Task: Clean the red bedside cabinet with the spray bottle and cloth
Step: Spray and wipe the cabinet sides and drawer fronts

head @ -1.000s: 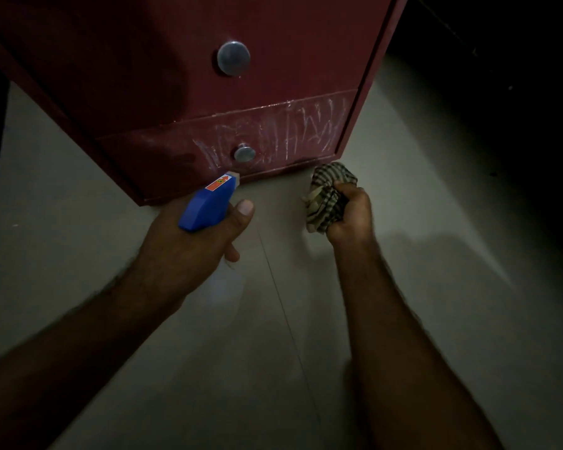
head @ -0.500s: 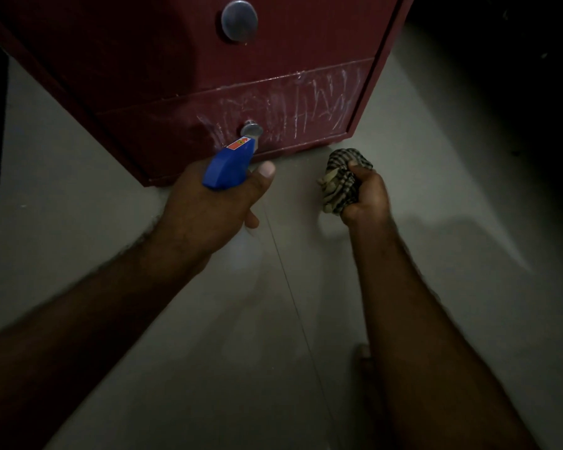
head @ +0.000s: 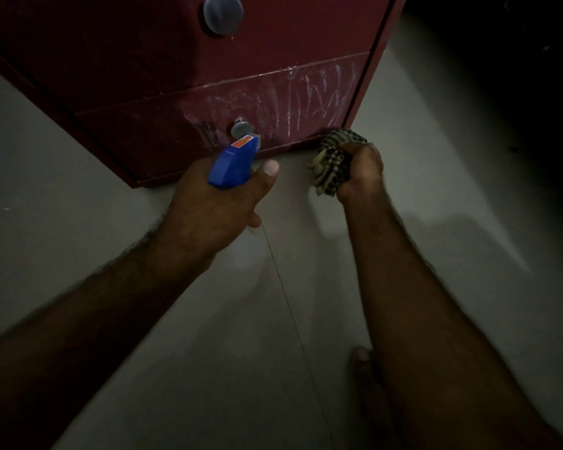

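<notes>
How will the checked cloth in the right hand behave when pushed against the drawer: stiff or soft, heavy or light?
Probably soft and floppy: the checked cloth is crumpled into a wad in the right hand, folds bulging out. It seems light, as one hand alone holds it. Pressed on the lower drawer front, it would likely flatten.

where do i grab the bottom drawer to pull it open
Pinch the round grey knob at the middle of the lower drawer front, coming straight from the front. It is the only part standing proud of the flat panel, leaving a rim to hook behind.
</notes>
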Demonstrator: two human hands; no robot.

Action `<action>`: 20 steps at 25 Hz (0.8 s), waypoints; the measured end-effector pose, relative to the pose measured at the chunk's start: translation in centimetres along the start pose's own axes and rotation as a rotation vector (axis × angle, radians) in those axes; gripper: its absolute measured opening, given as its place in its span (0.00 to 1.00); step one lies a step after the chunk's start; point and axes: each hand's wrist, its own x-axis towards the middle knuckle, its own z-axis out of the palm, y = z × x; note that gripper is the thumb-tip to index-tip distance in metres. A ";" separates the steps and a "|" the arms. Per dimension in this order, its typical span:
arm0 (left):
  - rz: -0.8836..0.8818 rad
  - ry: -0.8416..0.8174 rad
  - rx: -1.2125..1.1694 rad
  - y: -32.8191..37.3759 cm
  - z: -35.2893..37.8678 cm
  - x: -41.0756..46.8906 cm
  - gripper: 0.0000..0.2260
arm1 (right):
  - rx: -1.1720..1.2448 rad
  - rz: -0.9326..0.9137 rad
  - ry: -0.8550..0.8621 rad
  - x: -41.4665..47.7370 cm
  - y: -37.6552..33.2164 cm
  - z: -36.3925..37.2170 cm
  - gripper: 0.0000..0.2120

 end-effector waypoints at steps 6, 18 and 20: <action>-0.022 0.031 0.051 -0.1 -0.2 0.3 0.18 | -0.044 -0.009 0.021 2.5 0.6 0.6 0.45; -0.012 0.018 0.014 -0.3 -0.9 0.0 0.12 | 0.071 -0.129 -0.026 -3.3 -2.1 2.8 0.35; -0.012 0.023 0.005 -0.3 -0.9 0.0 0.12 | 0.077 -0.106 -0.016 -3.3 -1.5 2.7 0.37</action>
